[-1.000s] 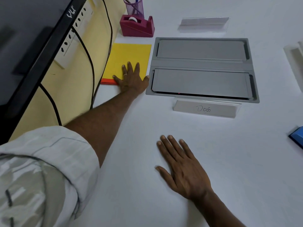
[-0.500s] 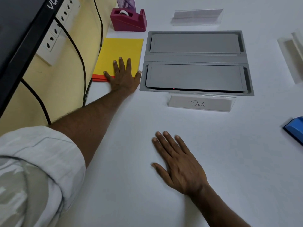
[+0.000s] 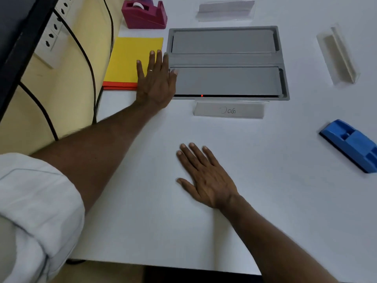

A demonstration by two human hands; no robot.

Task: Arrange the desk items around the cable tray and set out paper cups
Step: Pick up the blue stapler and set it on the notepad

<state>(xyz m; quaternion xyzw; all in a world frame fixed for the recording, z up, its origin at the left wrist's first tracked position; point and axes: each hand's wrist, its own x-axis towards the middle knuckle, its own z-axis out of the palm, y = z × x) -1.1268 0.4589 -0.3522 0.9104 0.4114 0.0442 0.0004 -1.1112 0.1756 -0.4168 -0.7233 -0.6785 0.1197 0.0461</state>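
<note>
Items I count on the white desk (image 3: pixel 265 201):

- One grey metal cable tray (image 3: pixel 224 60), set in the desk top, with two long flap lids, both lying flat. A red dot shows at its near slot.
- One yellow paper stack (image 3: pixel 126 58) with an orange bottom layer, just beside the tray's left edge.
- Two dispensers: one maroon plastic tape dispenser (image 3: pixel 144 18) beyond the stack, and one blue plastic tape dispenser (image 3: pixel 350 146) at far right, well apart from the tray.
- Three clear acrylic card holders: the holder lettered "Dog" (image 3: pixel 228 111) against the tray's near edge, a blank holder (image 3: pixel 225 10) past its far edge, and an angled holder (image 3: pixel 338 56) to its right.
- One white socket strip (image 3: pixel 51 35) on the yellow partition, with black cables.

Hands, two, both bare and gripping nothing:

- My view shows the left hand (image 3: pixel 157 82) flat with its fingers straight and spread. It bridges the stack's right edge and the tray's left edge, thumb tip on the near lid.
- The right hand (image 3: pixel 204 178) lies palm-down on bare desk with its fingers straight, well short of the tray and on my side of the "Dog" holder.
</note>
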